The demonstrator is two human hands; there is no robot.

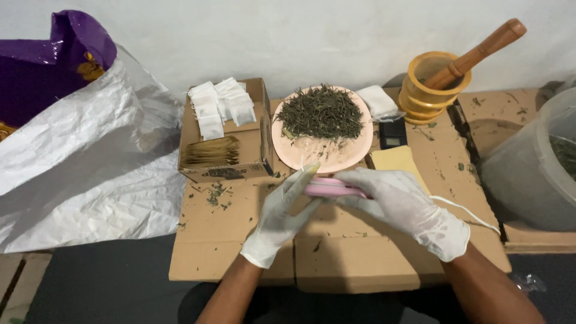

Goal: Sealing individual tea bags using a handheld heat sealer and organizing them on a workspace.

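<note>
Step in hand: both gloved hands close on a slim pink handheld device (333, 189), likely a small heat sealer, held level just above the cardboard surface (336, 252).
Left hand (282, 213): fingers extended, fingertips pressed on the device's near end; wrist angled up from below.
Right hand (405, 207): wrapped over the device's other end, palm down; a white cord (465, 210) trails from under it.
Thing's place: between the two hands, just in front of the pink plate (354, 153) of dried green leaves (321, 113).
Next move, as judged: calls for steady grip and even pressure.
Beyond the left hand: a cardboard box (255, 159) with small white sachets (219, 105).
Beyond the right hand: a yellow mortar (429, 96) with wooden pestle (480, 53).
</note>
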